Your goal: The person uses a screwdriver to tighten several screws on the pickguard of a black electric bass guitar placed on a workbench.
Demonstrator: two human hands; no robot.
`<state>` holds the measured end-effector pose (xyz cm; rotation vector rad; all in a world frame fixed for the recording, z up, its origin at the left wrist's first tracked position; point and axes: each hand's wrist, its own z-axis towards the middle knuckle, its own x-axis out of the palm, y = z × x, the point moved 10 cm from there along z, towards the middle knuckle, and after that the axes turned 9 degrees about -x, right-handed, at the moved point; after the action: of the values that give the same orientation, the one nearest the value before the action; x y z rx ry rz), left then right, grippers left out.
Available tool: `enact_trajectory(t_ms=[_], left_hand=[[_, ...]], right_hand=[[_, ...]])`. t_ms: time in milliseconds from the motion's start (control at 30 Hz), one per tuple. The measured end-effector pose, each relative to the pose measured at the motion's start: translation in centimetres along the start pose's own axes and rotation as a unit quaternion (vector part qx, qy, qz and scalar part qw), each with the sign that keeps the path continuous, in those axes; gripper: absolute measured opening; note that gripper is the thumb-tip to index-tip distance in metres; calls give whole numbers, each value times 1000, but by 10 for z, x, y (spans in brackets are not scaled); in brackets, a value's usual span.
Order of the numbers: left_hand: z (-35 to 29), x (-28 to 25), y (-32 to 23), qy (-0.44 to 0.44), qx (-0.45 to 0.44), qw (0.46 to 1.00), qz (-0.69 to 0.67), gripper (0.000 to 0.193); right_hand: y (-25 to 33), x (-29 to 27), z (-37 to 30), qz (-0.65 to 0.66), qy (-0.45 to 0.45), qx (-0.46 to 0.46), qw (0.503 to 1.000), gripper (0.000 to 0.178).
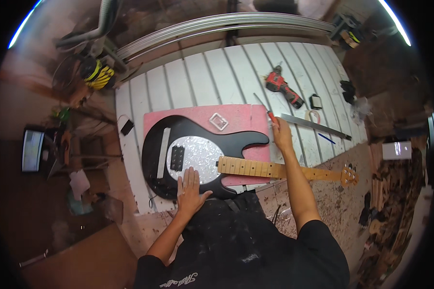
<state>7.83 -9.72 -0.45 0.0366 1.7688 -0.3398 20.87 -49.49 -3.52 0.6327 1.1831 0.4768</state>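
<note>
A black-bodied electric guitar [205, 130] lies face up on a pink foam sheet [255, 115], its maple neck [294, 172] reaching right past the table edge. The body carries a white pearl pickguard [197, 149], a black pickup [177, 158] and a pale strip [164, 153]. No strings can be made out. My left hand [191, 192] rests flat, fingers out, across the pickguard's lower edge and the body. Beyond the neck, my right hand [281, 134] is closed around a screwdriver [273, 118] with a red handle, its shaft pointing away and to the left.
On the white slatted table [188, 77] lie a red and black cordless drill [283, 87], a black block [315, 101], a tape roll [312, 116], a long metal straightedge [318, 127] and a blue pen [326, 138]. A white rectangular frame [218, 122] sits on the foam.
</note>
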Motion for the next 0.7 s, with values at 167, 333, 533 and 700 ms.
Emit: enact_trajectory(t_ms=[167,333,533,700], left_hand=[[-21,8,8,-14,-67,997,-31,93],[-37,6,14,-38,-134,990,-37,88],[-47,5,26,-54,-191,980,-12,83],[-44,4,39,-107,-238,965,-4,88]], right_hand=[[-15,3,1,-56,28,31,998,33],[-11,5,-3,-64,68,-7,996,39],[42,-32,-31,-77,4,-45,996,27],[63,-25,-75,98,90,0,991,22]])
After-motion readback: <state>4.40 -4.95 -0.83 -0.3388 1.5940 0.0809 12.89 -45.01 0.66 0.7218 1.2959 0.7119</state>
